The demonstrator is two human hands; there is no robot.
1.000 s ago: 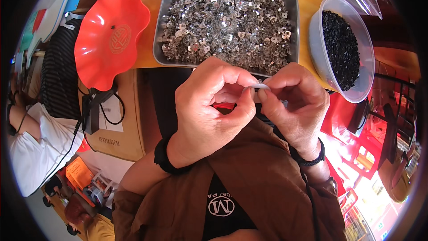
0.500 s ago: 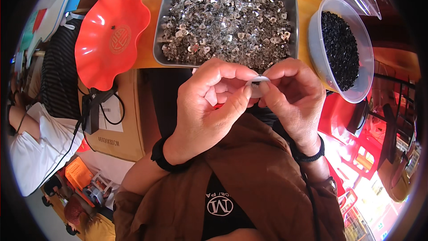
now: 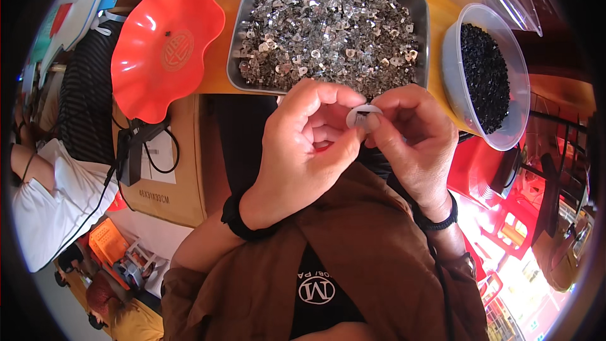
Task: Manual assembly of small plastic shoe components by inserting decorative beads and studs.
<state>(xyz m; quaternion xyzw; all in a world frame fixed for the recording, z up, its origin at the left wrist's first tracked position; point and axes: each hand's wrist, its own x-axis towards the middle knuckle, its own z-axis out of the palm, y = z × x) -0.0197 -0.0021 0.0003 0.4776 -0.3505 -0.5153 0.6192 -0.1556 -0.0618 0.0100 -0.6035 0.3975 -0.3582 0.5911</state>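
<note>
Near the tray's front edge, my left hand (image 3: 293,151) and my right hand (image 3: 420,145) meet at their fingertips. Between them they pinch a small round whitish disc (image 3: 352,117) with a dark part at its middle; the fingers partly cover it. Just beyond is a grey metal tray (image 3: 234,44), heaped with small shiny clear and silvery pieces (image 3: 328,31). To its right a round clear plastic tub (image 3: 452,63) holds small black pieces (image 3: 485,79).
A red wavy-edged plate (image 3: 142,44) with one tiny dark piece (image 3: 168,33) lies to the left. Below it stand a cardboard box (image 3: 183,196) and a black adapter with cables (image 3: 130,159). A clear lid (image 3: 505,0) lies behind the tub. Another person's arm (image 3: 38,173) shows at far left.
The disc has tilted a little between my fingertips, and my left thumb has shifted slightly lower. Tray, plate and tub appear slightly shifted in the view.
</note>
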